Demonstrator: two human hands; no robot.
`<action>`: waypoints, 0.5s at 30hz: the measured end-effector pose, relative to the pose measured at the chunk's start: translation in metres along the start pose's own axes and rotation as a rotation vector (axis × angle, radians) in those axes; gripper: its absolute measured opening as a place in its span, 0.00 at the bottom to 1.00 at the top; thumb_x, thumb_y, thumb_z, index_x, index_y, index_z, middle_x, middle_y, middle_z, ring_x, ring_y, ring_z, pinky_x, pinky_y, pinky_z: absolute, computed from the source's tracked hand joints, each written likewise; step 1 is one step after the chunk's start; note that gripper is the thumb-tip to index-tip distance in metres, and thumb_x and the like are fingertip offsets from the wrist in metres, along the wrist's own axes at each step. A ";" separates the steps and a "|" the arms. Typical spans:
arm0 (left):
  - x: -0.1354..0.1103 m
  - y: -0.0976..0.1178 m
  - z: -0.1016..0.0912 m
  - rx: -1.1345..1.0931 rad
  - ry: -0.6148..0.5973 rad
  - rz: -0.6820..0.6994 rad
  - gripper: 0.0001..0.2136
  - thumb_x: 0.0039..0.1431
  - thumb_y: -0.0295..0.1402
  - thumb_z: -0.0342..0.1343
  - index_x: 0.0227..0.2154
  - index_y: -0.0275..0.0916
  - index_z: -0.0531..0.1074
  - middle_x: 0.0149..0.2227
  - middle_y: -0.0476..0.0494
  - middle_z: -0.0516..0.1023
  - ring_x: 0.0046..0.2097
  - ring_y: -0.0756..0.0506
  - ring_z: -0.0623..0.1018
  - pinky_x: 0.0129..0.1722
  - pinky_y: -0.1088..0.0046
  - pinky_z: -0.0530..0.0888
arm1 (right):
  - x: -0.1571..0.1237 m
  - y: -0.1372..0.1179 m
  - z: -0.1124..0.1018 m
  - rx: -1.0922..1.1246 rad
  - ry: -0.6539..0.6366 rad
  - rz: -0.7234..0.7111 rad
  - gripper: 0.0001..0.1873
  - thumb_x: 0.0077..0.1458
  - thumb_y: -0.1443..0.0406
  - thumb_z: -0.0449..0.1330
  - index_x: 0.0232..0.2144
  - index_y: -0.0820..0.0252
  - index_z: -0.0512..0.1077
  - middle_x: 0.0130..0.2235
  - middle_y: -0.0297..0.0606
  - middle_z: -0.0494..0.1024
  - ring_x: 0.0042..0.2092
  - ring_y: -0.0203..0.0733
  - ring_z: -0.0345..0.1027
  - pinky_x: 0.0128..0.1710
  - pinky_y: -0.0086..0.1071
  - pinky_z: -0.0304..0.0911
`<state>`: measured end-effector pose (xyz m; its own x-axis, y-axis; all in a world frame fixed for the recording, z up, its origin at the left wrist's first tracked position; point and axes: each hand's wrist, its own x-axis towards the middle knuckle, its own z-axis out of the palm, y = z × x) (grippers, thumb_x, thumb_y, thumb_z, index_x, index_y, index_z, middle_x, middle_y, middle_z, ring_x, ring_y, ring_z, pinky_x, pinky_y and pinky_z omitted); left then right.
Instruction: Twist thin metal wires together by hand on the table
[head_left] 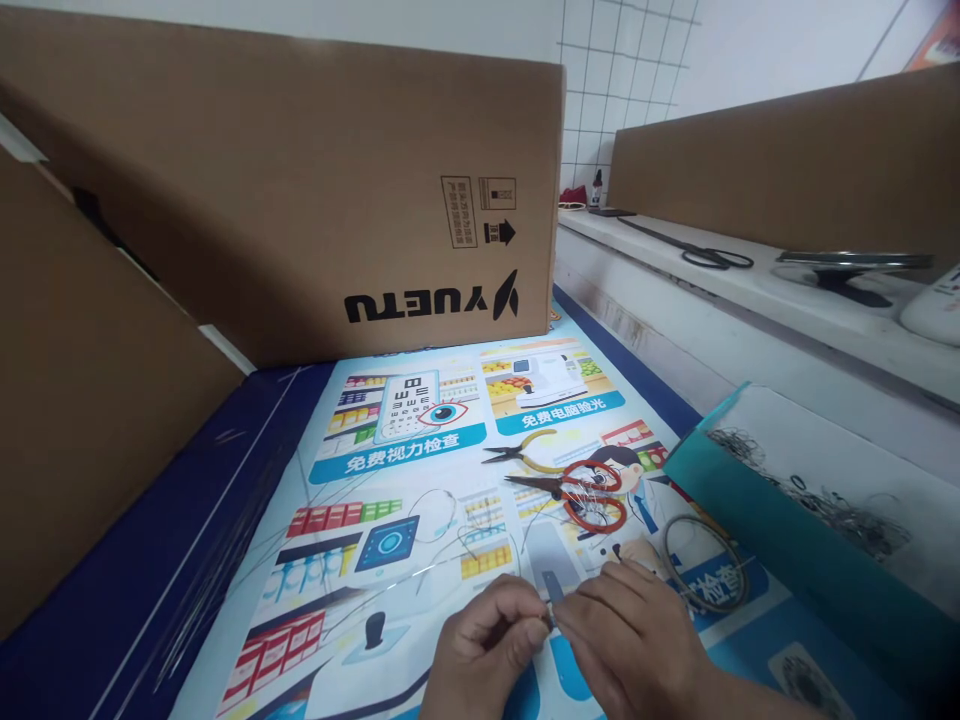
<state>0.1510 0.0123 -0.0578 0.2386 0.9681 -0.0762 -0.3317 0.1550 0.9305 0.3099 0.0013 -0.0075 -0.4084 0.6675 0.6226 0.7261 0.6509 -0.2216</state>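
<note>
My left hand (491,645) and my right hand (634,635) meet low in the head view, just above the printed sheet. The left thumb and index finger are pinched together. My right fingers are curled close against them. Whatever lies between the fingertips is too small to make out. A narrow grey strip (553,587) shows at the right fingertips; I cannot tell whether it is held. Beyond the hands lie red-handled scissors (559,487) and yellow-handled pliers (517,455). Beside my right hand rests a coil of wire (670,570).
A teal box (787,520) with tangled wire pieces stands at the right. Loose thin wires (202,540) lie on the left side. A large cardboard box (300,200) closes off the back and left. Another pair of scissors (716,258) lies on the white ledge (795,300).
</note>
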 end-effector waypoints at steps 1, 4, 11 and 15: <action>0.000 -0.002 -0.001 -0.035 -0.007 -0.020 0.09 0.45 0.37 0.65 0.23 0.36 0.76 0.23 0.48 0.70 0.28 0.49 0.67 0.31 0.75 0.64 | 0.000 0.000 -0.001 -0.019 0.007 -0.012 0.12 0.56 0.73 0.48 0.29 0.61 0.71 0.22 0.36 0.73 0.27 0.38 0.65 0.32 0.32 0.58; 0.001 -0.007 -0.002 -0.179 -0.027 -0.117 0.10 0.47 0.38 0.64 0.22 0.34 0.75 0.21 0.48 0.69 0.26 0.51 0.67 0.29 0.76 0.63 | 0.000 0.002 -0.004 -0.059 0.016 -0.044 0.11 0.56 0.73 0.48 0.30 0.61 0.71 0.22 0.36 0.73 0.27 0.38 0.64 0.32 0.33 0.58; 0.001 -0.007 0.002 -0.523 -0.105 -0.320 0.08 0.44 0.35 0.67 0.23 0.36 0.76 0.22 0.48 0.72 0.24 0.54 0.69 0.25 0.81 0.63 | 0.000 0.002 -0.005 -0.109 0.038 -0.092 0.12 0.56 0.73 0.47 0.30 0.62 0.70 0.21 0.35 0.70 0.25 0.37 0.62 0.30 0.33 0.55; 0.000 -0.003 0.006 -0.618 -0.155 -0.342 0.07 0.43 0.33 0.67 0.24 0.37 0.77 0.22 0.48 0.73 0.26 0.53 0.71 0.26 0.80 0.66 | 0.003 -0.001 -0.006 -0.120 0.047 -0.117 0.13 0.58 0.74 0.46 0.29 0.62 0.70 0.20 0.34 0.69 0.23 0.37 0.60 0.26 0.32 0.52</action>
<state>0.1575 0.0104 -0.0585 0.5327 0.8138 -0.2322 -0.6602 0.5713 0.4876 0.3115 0.0007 -0.0009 -0.4696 0.5703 0.6740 0.7374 0.6732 -0.0558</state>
